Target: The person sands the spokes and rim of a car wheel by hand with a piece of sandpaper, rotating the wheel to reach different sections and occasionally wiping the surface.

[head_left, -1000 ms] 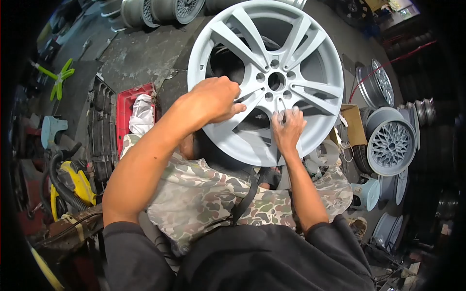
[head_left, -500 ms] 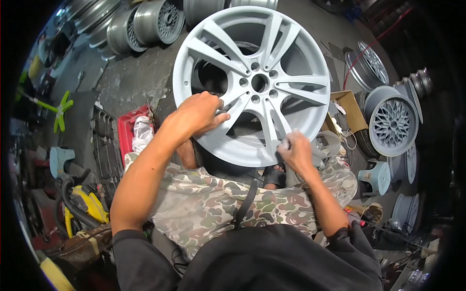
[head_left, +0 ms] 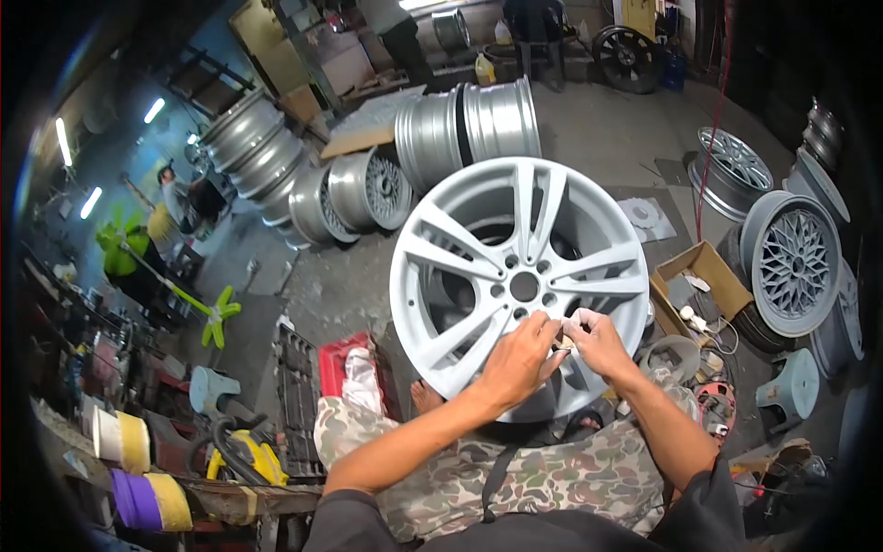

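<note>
A large pale grey alloy wheel (head_left: 478,239) with paired spokes stands upright against my knees, its face toward me. My left hand (head_left: 520,357) and my right hand (head_left: 596,340) meet in front of the wheel's lower spokes, just below the hub. Between their fingertips they pinch a small pale piece, possibly sandpaper (head_left: 563,333); it is too small to identify. Both hands hover close to the wheel's face. My legs in camouflage trousers (head_left: 515,469) sit below the wheel.
Several bare silver rims (head_left: 464,124) stand on the concrete floor behind. Grey mesh-pattern wheels (head_left: 791,262) lean at the right beside an open cardboard box (head_left: 699,281). A red crate (head_left: 345,368) with a white rag lies at left. People stand far back.
The view has tilted up, showing the workshop behind. My left hand left the wheel's left spoke and joined my right hand below the hub, both now pinching the small piece.
</note>
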A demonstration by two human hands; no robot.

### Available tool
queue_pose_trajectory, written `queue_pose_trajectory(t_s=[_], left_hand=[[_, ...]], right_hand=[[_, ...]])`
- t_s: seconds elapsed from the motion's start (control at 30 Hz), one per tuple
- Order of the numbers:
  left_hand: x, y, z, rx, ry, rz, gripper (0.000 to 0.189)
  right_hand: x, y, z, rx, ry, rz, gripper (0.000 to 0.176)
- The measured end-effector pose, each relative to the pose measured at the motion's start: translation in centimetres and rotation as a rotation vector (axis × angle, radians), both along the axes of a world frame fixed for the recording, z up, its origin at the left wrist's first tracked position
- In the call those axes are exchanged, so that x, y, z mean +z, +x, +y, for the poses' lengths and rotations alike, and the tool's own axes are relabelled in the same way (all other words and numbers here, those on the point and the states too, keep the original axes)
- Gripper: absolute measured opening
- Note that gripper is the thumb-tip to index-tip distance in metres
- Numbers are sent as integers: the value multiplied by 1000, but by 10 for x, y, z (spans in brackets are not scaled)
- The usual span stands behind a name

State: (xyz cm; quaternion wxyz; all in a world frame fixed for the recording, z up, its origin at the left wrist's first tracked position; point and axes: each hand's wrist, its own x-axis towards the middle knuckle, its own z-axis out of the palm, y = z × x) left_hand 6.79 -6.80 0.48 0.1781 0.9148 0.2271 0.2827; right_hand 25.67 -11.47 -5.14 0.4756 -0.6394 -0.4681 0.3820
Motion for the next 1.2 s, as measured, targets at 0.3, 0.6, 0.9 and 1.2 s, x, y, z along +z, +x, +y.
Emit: queue_pose_trajectory(t_s=[0.3, 0.6, 0.9, 1.2], left_hand=[[10, 19, 11, 71, -203, -312, 11], [-1, -21, 35, -5, -1080, -179, 25], [-34, -108, 16, -72, 30, 562, 21], [-68, -132, -2, 71, 317, 746, 38]], right_hand=[[28, -1, -10, -116, 108, 228, 27], [41, -12, -25, 107, 515, -420, 21], [44, -7, -36, 88, 469, -490, 22], [39, -4, -46, 145, 397, -503, 26]])
